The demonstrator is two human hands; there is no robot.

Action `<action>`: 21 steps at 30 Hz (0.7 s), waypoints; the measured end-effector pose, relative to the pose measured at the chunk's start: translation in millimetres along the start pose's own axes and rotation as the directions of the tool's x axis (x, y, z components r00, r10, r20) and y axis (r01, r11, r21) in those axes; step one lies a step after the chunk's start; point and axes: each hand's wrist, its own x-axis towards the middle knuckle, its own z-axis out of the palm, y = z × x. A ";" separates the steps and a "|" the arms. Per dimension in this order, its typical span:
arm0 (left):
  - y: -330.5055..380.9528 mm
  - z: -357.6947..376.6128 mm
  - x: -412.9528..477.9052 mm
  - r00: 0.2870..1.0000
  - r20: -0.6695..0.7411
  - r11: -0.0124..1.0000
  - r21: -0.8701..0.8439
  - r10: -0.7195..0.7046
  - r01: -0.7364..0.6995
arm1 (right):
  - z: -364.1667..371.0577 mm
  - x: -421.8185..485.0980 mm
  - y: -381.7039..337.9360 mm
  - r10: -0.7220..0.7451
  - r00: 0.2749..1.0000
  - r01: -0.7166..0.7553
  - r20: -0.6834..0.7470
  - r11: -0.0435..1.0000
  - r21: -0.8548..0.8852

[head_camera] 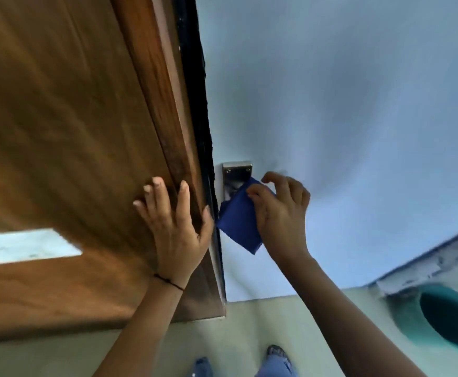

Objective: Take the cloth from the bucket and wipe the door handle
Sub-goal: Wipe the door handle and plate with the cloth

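Observation:
My right hand [279, 210] grips a folded blue cloth [238, 221] and presses it against the metal door handle plate [237, 171] on the pale blue door [331, 104]. The cloth covers the lower part of the handle, so the lever itself is hidden. My left hand [176, 224] lies flat with fingers spread on the brown wooden frame [86, 131] just left of the door's edge. A teal bucket [445, 319] stands on the floor at the lower right.
The dark door edge [203, 118] runs between the wooden frame and the blue door. A pale floor [249, 322] lies below, with my feet [277, 355] near the bottom edge. A light rectangular patch [26, 244] shows in the wood at the left.

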 end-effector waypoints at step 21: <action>-15.2 -2.2 -2.2 0.989 0.101 0.992 0.060 0.104 -0.111 | -12.6 -7.9 -17.1 -0.048 0.972 0.107 0.230 0.961 -0.253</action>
